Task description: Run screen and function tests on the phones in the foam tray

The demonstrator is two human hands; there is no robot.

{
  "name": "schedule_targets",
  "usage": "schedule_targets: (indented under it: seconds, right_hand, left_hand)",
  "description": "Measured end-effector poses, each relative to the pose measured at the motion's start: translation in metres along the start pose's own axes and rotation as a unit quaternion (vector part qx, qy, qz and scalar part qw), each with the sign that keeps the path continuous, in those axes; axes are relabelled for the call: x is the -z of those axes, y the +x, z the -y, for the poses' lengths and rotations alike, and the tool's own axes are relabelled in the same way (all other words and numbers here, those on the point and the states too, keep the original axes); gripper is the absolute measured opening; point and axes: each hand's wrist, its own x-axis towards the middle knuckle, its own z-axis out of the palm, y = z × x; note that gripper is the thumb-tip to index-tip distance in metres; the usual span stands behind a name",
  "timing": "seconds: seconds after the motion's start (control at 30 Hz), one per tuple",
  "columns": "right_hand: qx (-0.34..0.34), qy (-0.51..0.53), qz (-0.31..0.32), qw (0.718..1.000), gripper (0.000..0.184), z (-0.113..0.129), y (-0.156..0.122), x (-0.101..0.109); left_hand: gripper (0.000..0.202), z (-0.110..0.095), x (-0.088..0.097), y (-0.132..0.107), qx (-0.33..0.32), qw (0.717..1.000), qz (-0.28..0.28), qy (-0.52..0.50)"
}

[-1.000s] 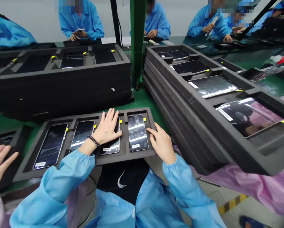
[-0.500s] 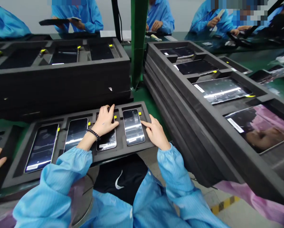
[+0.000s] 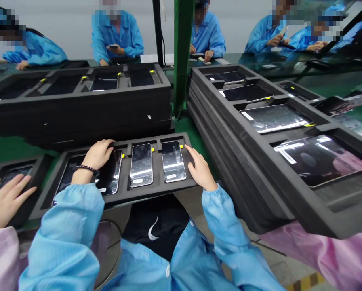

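In front of me lies a black foam tray (image 3: 159, 188) with several phones, or phone screens, each in its own slot with a yellow tab. My left hand (image 3: 97, 155), a braided band on its wrist, is spread over the left half. It partly covers one phone (image 3: 111, 173) and the leftmost phone (image 3: 66, 171); its fingertips are partly hidden. To its right, another phone (image 3: 141, 165) lies uncovered. My right hand (image 3: 199, 169) rests at the tray's right edge, fingers stretched out and thumb apart, beside the rightmost phone (image 3: 173, 161). Its fingertips are close to the yellow tab (image 3: 181, 146).
Tall stacks of black foam trays stand behind (image 3: 108, 105) and to the right (image 3: 259, 149), their tops holding phones. A green post (image 3: 182, 60) rises between them. At left, a co-worker's hand (image 3: 9, 200) is over another tray (image 3: 41, 171). Several people in blue sit opposite.
My left hand has moved left from the third phone to the left half, uncovering that phone. My right index finger has shifted from the rightmost phone's edge up towards its yellow tab.
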Motion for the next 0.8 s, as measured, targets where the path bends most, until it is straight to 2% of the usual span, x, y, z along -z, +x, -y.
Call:
schedule_targets:
  seconds: [0.1,0.23,0.33,0.5,0.6,0.67,0.73,0.8]
  right_hand:
    - [0.011,0.021,-0.021,0.999,0.067,0.003,-0.006,0.004]
    - [0.040,0.037,-0.077,0.996,0.061,0.002,-0.005,0.006]
    - [0.083,0.034,-0.116,0.989,0.059,-0.002,0.012,0.003]
    - [0.115,0.020,-0.186,0.976,0.057,-0.005,0.053,-0.005]
    - [0.131,0.021,-0.194,0.972,0.056,-0.003,0.062,-0.005]
    - [0.151,0.006,-0.202,0.968,0.058,-0.002,0.061,-0.004]
    - [0.182,-0.031,-0.214,0.959,0.052,0.000,0.056,-0.001]
    - [0.230,-0.072,-0.227,0.944,0.042,0.001,0.053,0.000]
  left_hand:
    - [0.044,-0.001,0.007,-0.011,0.005,0.999,-0.053,0.004]
    - [0.050,-0.014,0.020,-0.022,0.014,0.987,-0.162,0.004]
    - [0.051,-0.020,0.032,-0.021,0.020,0.969,-0.245,-0.005]
    - [0.049,-0.024,0.045,-0.001,0.017,0.932,-0.361,-0.033]
    - [0.046,-0.033,0.041,0.001,0.009,0.911,-0.409,-0.055]
    - [0.046,-0.048,0.032,-0.009,-0.017,0.902,-0.429,-0.048]
    - [0.050,-0.067,0.018,-0.029,-0.088,0.898,-0.431,-0.018]
    - [0.056,-0.086,0.002,-0.053,-0.185,0.899,-0.396,0.021]
